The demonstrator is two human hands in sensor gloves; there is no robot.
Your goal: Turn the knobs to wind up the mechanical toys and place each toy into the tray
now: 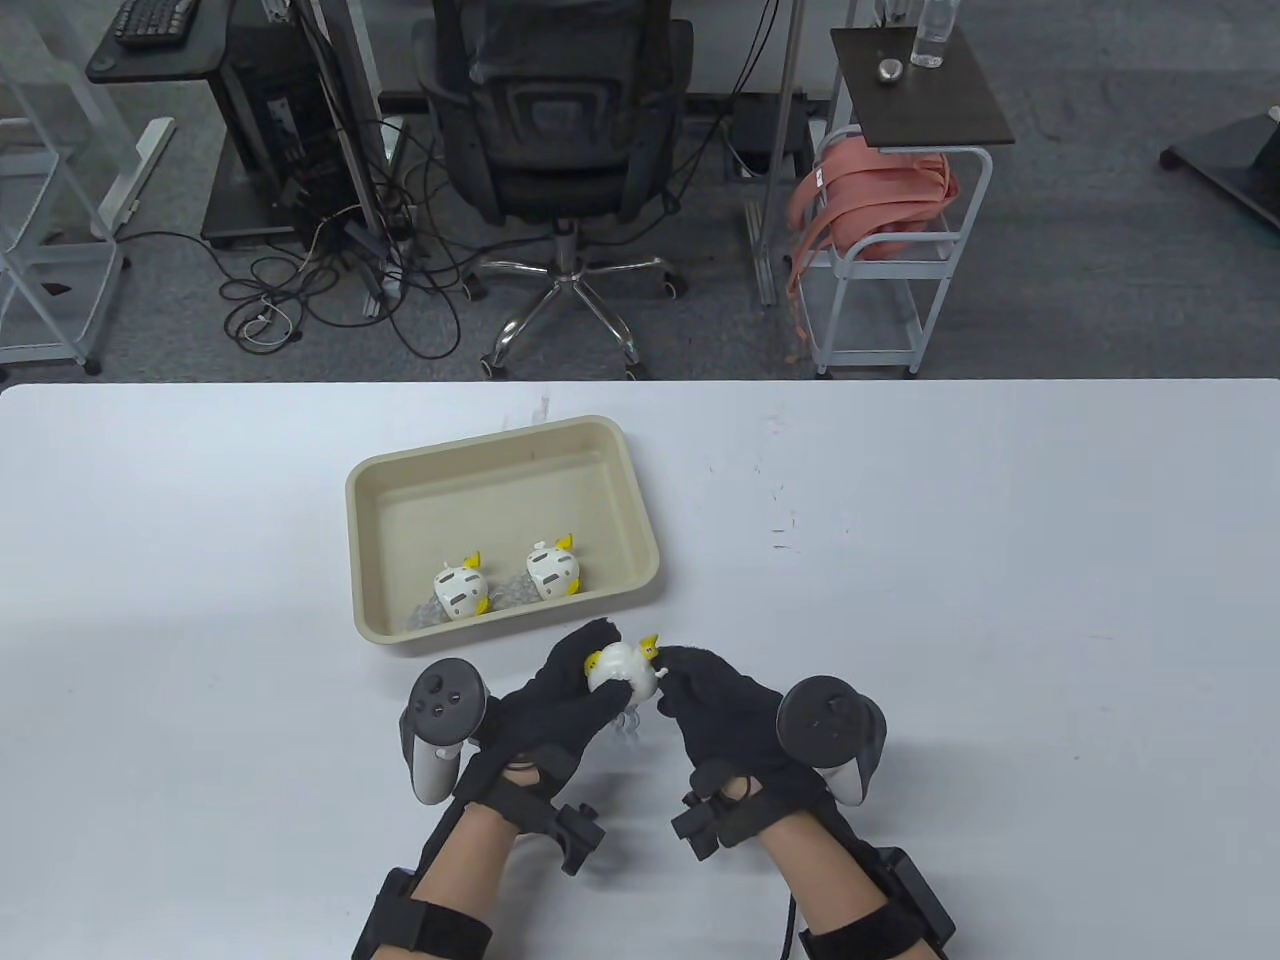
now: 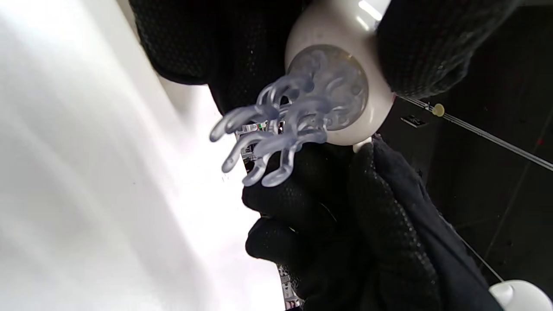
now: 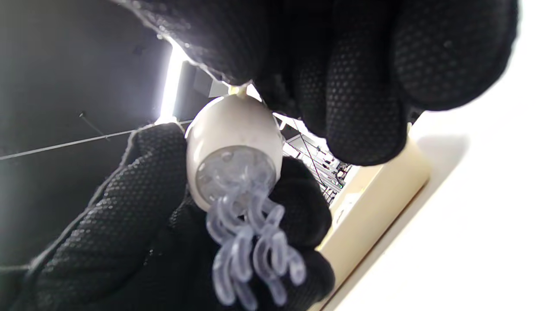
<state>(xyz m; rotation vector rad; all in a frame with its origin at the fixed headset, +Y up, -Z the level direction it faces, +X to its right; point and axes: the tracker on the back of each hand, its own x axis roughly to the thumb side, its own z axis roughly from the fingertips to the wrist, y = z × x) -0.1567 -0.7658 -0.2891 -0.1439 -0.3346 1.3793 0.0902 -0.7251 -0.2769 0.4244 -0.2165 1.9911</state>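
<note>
A white wind-up toy (image 1: 622, 672) with yellow trim and clear curled legs (image 2: 276, 134) is held above the table just in front of the beige tray (image 1: 375, 520). My left hand (image 1: 570, 690) grips the toy's body from the left, fingers curled round it. My right hand (image 1: 700, 690) pinches the toy's right side where the yellow knob (image 1: 652, 648) sticks out. The toy's clear legs (image 3: 252, 242) hang down between both hands. Two more white and yellow toys (image 1: 460, 588) (image 1: 552, 570) lie in the tray's near end.
The tray (image 3: 380, 216) sits left of centre on the white table (image 1: 1000, 600). Beyond the far edge stand an office chair (image 1: 555, 130), a white cart with a pink bag (image 1: 880, 200) and cables on the floor.
</note>
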